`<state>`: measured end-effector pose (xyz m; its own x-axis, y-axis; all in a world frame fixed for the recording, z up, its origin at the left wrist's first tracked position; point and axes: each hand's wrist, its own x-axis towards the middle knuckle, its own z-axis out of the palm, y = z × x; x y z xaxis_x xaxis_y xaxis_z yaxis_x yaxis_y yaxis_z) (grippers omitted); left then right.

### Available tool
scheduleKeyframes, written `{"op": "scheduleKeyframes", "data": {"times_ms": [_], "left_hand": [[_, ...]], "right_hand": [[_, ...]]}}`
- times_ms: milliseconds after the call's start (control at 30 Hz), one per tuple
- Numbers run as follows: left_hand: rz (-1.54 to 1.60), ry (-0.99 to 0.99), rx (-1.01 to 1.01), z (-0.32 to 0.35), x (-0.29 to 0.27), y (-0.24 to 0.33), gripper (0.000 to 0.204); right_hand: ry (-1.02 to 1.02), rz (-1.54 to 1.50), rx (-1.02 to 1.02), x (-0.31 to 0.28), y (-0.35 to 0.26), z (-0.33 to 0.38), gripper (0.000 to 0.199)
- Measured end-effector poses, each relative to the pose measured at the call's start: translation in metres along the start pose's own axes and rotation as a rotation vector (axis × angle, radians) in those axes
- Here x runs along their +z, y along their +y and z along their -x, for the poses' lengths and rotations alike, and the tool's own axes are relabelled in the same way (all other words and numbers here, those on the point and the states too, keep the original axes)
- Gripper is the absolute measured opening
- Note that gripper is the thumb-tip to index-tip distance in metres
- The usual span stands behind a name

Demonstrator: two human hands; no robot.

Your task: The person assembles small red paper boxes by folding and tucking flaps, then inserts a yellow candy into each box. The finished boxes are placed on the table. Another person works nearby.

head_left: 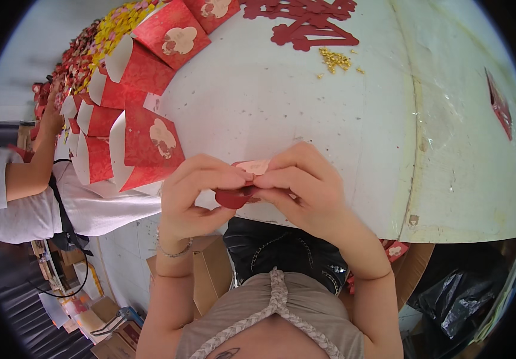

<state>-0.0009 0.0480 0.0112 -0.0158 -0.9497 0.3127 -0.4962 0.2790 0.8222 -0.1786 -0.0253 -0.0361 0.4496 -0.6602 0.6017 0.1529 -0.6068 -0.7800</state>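
Just over the table's near edge, my left hand (189, 188) and my right hand (309, 185) meet at a small folded red card piece (233, 198) with a pale pink panel. Both hands are closed, thumbs and fingertips pinching it from either side. Its dark red part curves beneath my left fingers, and the pink panel shows along the top. My fingers hide much of its shape. Beyond it, flat dark red die-cut card pieces (311, 30) lie in a loose heap at the far side. Small shiny gold pieces (334, 58) are scattered beside that heap.
Red-and-white paper boxes (150, 134) crowd the left of the white table (270, 113). Behind them is a heap of yellow and red small packets (105, 45). Another person (24, 179) works at the left. A red packet (498, 105) lies far right; a cardboard box (210, 269) stands below.
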Motion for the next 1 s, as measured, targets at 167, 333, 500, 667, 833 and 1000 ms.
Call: {"op": "scheduleKeyframes", "data": {"times_ms": [167,333,500,667,833,1000], "left_hand": [[0.264,0.02,-0.224,-0.003,0.008,0.001,0.032],[0.088,-0.145,-0.035,-0.008,0.0,-0.006,0.03],[0.341,-0.274,-0.193,-0.011,0.001,-0.014,0.024],[0.238,-0.135,-0.122,0.004,0.004,-0.021,0.016],[0.011,-0.033,-0.03,0.005,0.01,-0.008,0.014],[-0.026,-0.04,-0.065,0.001,0.007,-0.006,0.018]], "right_hand": [[0.007,0.06,-0.159,0.002,0.002,-0.003,0.023],[0.011,0.069,-0.2,0.002,0.003,-0.003,0.024],[0.046,0.083,-0.268,0.006,0.003,0.0,0.023],[0.019,0.057,-0.181,0.007,0.0,-0.004,0.022],[-0.15,0.02,-0.008,-0.007,-0.004,-0.01,0.024],[-0.048,-0.317,0.419,-0.003,-0.016,-0.011,0.021]]}}
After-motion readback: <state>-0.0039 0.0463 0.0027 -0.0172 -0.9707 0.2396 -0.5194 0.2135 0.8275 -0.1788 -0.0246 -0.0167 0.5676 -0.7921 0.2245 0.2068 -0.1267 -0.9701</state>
